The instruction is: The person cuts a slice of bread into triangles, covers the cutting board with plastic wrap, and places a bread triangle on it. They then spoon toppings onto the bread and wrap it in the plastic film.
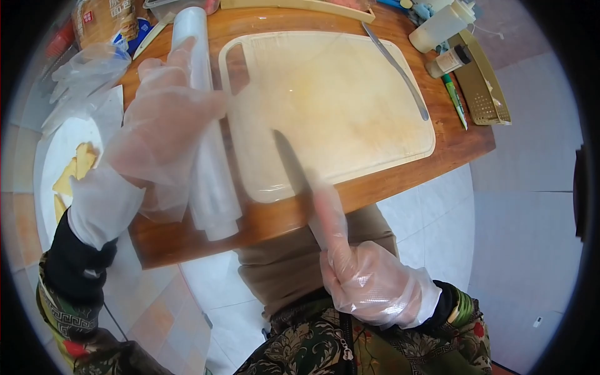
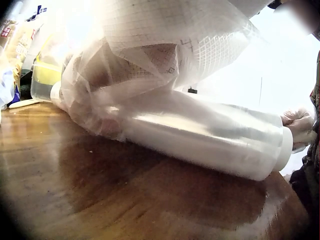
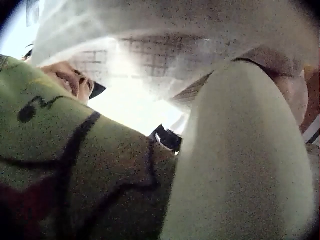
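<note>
A long roll of cling film point(image 1: 215, 187) lies along the left side of the wooden table point(image 1: 262, 226). My left hand point(image 1: 165, 119), in a loose clear plastic glove, grips it from above. In the left wrist view gloved fingers point(image 2: 107, 125) bend round the side of the roll. My right hand point(image 1: 375, 278), also gloved, holds a knife point(image 1: 289, 156) near the table's front edge. Its index finger lies along the knife, and the blade points over the cutting board point(image 1: 331, 106). A pale, rounded handle point(image 3: 240, 150) fills much of the right wrist view.
A second knife point(image 1: 400, 72) lies across the board's right side. Beyond it are a squeeze bottle point(image 1: 440, 28), a spice jar point(image 1: 447, 61), a green pen point(image 1: 455, 101) and a basket point(image 1: 487, 94). At left, a white plate point(image 1: 56, 140) bears yellow pieces point(image 1: 75, 169) near bagged bread point(image 1: 103, 22).
</note>
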The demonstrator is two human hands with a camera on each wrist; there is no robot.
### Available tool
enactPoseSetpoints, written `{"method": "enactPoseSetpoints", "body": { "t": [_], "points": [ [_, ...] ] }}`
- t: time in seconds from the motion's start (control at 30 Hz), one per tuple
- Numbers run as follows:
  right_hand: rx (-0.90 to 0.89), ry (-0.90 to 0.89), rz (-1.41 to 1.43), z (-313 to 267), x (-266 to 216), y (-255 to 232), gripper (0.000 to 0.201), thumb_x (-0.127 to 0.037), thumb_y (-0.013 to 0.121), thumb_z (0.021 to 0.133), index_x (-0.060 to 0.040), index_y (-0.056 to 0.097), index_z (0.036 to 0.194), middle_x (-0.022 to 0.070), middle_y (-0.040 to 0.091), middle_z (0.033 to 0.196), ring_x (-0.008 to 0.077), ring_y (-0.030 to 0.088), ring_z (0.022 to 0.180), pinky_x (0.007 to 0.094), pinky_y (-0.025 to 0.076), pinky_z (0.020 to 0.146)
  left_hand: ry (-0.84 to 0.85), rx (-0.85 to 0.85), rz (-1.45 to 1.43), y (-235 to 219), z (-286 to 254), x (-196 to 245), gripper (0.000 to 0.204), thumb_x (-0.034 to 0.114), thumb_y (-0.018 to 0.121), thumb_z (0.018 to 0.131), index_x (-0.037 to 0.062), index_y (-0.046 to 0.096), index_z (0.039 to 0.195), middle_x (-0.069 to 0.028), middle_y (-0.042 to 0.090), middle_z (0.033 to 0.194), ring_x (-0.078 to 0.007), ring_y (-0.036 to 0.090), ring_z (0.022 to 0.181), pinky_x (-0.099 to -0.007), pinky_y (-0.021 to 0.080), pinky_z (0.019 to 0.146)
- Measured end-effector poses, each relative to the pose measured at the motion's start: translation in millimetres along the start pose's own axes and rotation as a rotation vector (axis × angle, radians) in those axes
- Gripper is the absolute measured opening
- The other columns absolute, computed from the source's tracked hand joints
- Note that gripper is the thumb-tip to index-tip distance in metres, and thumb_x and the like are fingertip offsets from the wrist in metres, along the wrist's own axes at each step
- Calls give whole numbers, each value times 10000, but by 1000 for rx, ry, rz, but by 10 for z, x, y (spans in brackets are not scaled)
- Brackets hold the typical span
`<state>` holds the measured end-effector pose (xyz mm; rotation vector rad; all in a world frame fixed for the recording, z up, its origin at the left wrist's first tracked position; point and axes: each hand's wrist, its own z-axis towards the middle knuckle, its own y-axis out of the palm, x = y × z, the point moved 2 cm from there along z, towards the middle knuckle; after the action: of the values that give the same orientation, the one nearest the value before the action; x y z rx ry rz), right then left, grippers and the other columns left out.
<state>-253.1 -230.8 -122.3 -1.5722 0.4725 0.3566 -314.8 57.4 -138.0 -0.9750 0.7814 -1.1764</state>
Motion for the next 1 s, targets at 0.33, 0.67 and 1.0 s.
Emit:
{"method": "enactPoseSetpoints", "body": {
  "t": [0.33, 0.67, 1.0],
  "points": [
    [13, 86, -39, 33, -84, -79, 745, 16, 597, 823, 339, 207, 1369, 388, 642, 1038, 222, 575, 437, 337, 499, 458, -2, -9, 54, -45, 6, 60, 825, 316, 698, 828, 34, 377, 1534, -294, 503, 1267, -370, 617, 1066, -361, 504, 954],
    [41, 41, 48, -99, -7, -35, 741, 15, 609, 804, 338, 239, 1359, 438, 576, 1179, 213, 582, 447, 341, 508, 465, -232, -55, -71, -81, 114, 123, 789, 272, 709, 831, 48, 399, 1520, -275, 553, 1267, -401, 559, 1175, -378, 461, 1023],
    [74, -77, -107, -103, 30, -9, 606, -25, 607, 792, 345, 427, 1236, 447, 413, 1417, 157, 594, 484, 316, 520, 488, 186, 36, -70, -362, -173, 810, 229, 139, 650, 883, 67, 730, 1085, -152, 665, 1191, -364, 568, 1188, -446, 489, 967]
  ]
}}
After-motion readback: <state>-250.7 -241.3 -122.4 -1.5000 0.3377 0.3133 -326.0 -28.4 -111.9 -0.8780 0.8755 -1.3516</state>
